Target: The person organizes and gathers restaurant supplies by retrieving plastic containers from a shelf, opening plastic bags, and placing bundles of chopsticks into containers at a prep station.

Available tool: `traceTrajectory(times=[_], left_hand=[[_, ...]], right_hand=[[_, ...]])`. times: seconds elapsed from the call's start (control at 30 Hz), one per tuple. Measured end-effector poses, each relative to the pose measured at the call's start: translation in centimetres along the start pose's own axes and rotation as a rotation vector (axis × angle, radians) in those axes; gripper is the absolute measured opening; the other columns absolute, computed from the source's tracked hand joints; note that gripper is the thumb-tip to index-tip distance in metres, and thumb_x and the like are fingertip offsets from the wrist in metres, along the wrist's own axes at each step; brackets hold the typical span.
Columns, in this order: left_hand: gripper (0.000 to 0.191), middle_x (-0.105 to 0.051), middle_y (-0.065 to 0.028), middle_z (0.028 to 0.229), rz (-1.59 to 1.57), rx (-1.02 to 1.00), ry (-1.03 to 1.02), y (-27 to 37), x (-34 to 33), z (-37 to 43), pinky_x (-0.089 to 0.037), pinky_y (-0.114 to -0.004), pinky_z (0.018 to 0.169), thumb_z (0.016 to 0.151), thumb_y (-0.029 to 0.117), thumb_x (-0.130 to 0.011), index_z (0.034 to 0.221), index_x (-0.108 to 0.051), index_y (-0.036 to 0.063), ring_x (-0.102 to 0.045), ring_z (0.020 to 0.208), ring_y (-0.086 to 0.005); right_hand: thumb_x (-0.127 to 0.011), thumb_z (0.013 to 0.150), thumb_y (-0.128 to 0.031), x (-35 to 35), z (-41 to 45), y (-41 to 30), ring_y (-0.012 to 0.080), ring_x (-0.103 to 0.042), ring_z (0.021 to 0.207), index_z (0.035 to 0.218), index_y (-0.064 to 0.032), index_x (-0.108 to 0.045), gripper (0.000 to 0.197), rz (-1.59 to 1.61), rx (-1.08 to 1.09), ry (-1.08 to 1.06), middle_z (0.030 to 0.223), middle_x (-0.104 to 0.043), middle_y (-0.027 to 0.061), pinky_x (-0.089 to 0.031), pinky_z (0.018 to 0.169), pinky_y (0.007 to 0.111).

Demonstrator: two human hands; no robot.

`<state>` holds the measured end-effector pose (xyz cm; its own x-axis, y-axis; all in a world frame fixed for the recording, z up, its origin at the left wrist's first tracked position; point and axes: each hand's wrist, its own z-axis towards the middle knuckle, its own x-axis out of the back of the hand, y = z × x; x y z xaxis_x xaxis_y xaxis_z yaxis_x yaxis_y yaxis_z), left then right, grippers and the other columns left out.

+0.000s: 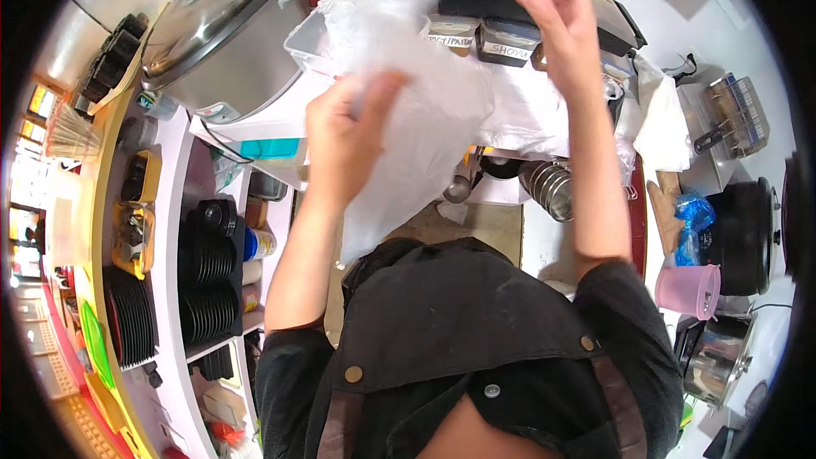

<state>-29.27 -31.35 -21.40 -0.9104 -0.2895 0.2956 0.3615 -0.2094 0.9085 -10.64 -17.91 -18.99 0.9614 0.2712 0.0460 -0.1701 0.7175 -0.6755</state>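
Note:
A sheet-like translucent plastic bag (433,121) hangs before me, blurred at its upper part. My left hand (347,134) is curled at the bag's left side and grips it, with the thumb blurred. Up at the right, my right hand (554,19) is raised with its fingers apart and holds nothing. It is in front of the counter's back row of lidded tubs (507,41), which bear written labels. Behind the bag stands a clear plastic container (306,44), partly covered by plastic.
A large rice cooker (223,44) stands at the left on the counter. Shelves with stacked black dishes (207,287) line the left side. Metal strainers (551,191) hang under the counter's front. A pink container (688,290) and a black pot (739,236) are at the right.

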Motion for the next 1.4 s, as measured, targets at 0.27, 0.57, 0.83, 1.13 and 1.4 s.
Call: traceTrajectory(times=[0.27,0.57,0.83,1.13,1.4], left_hand=[[0.025,-0.052,0.0061,0.071,-0.252,0.118,0.311,-4.9,3.0,2.0,-0.033,-0.018,0.057,0.089,0.025,-0.056,0.082,-0.059,0.0009,-0.04,0.063,-0.0011],[0.052,-0.058,-0.0023,0.073,-0.226,0.261,0.371,-10.7,4.5,0.8,-0.031,-0.018,0.045,0.085,0.028,-0.06,0.126,-0.039,0.0041,-0.042,0.053,-0.0031],[0.061,-0.06,-0.0085,0.103,-0.36,0.357,-0.044,-7.3,5.6,-1.6,-0.044,-0.021,0.07,0.073,0.004,-0.069,0.128,-0.043,0.0069,-0.054,0.085,-0.0099],[0.033,-0.064,-0.0061,0.097,-0.19,0.165,0.035,-3.1,4.4,-3.1,-0.046,-0.022,0.076,0.068,-0.004,-0.072,0.1,-0.064,-0.0026,-0.056,0.085,-0.0077],[0.017,-0.061,-0.0034,0.068,0.262,-0.145,0.187,1.4,3.5,-4.9,-0.035,-0.021,0.051,0.065,0.003,-0.075,0.082,-0.07,0.0047,-0.046,0.057,-0.0075]], right_hand=[[-0.045,0.091,-0.036,0.9,-13.4,8.0,0.0184,-0.052,0.101,0.118,0.0017,-0.046,0.046,0.875,-1.014,0.058,0.113,-0.056,0.009,-0.039,0.09,0.033],[-0.066,0.08,-0.015,-0.6,-11.0,5.7,0.0096,-0.058,0.067,0.089,0.0019,-0.06,0.02,0.327,-0.836,-0.034,0.083,-0.063,0.0059,-0.047,0.061,0.024],[-0.064,0.076,-0.001,0.2,-8.6,2.7,0.0126,-0.059,0.079,0.13,-0.0065,-0.032,0.063,0.261,-0.679,0.085,0.088,-0.062,0.0112,-0.047,0.069,0.024],[-0.065,0.07,0.006,4.6,-9.2,-0.3,0.0018,-0.048,0.067,0.101,0.0003,-0.061,0.032,-0.229,-0.657,-0.163,0.076,-0.056,-0.003,-0.037,0.059,0.016],[-0.07,0.064,0.004,7.4,-9.4,-3.8,0.0037,-0.04,0.055,0.071,0.0006,-0.063,0.011,-0.423,-0.52,-0.059,0.06,-0.051,-0.0022,-0.029,0.05,0.019]])
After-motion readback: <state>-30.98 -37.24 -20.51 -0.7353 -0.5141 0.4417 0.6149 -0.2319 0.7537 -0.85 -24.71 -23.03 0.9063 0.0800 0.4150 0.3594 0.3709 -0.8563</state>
